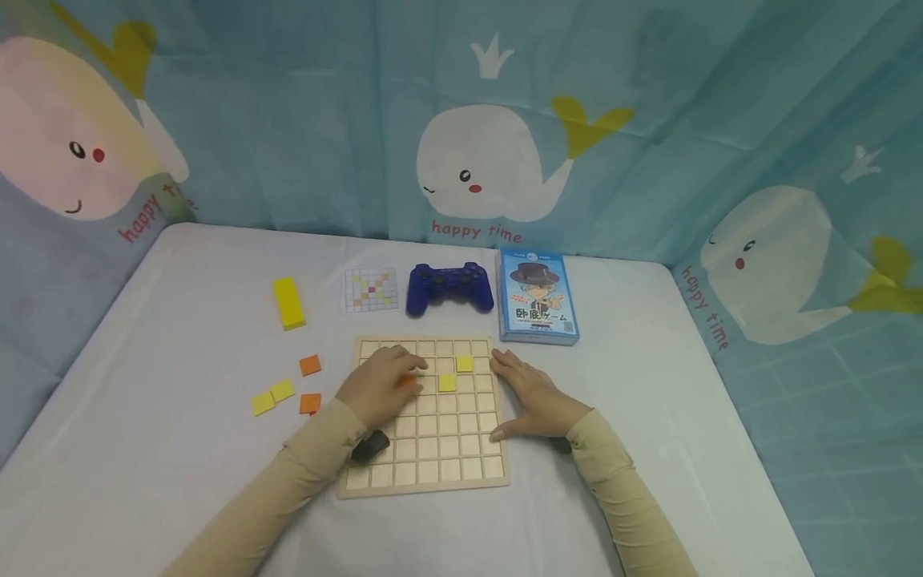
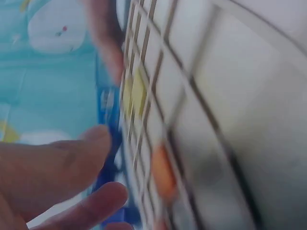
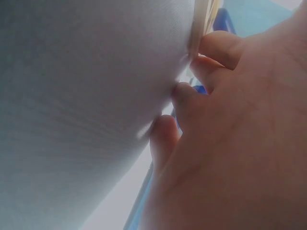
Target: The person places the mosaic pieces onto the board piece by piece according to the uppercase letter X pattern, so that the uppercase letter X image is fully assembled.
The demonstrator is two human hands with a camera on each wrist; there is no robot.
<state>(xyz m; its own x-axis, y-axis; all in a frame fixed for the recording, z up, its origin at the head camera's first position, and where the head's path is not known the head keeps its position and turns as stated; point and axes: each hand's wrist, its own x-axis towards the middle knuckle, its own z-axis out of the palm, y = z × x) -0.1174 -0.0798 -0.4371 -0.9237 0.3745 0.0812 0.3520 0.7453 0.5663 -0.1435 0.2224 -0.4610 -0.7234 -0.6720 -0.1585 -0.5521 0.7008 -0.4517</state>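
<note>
Leftward, yellow tiles were laid on the desk. Over the wooden grid board, the left hand was held, fingers parted, beside a seated orange tile; two yellow squares were followed by the right hand, spread against the board's edge.

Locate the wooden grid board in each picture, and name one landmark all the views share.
Head: wooden grid board, just below the picture's centre.
Left wrist: blurred and slanted, across much of the right half.
Right wrist: only a narrow edge, at the top, right of centre.
Shared landmark: the right hand.
</note>
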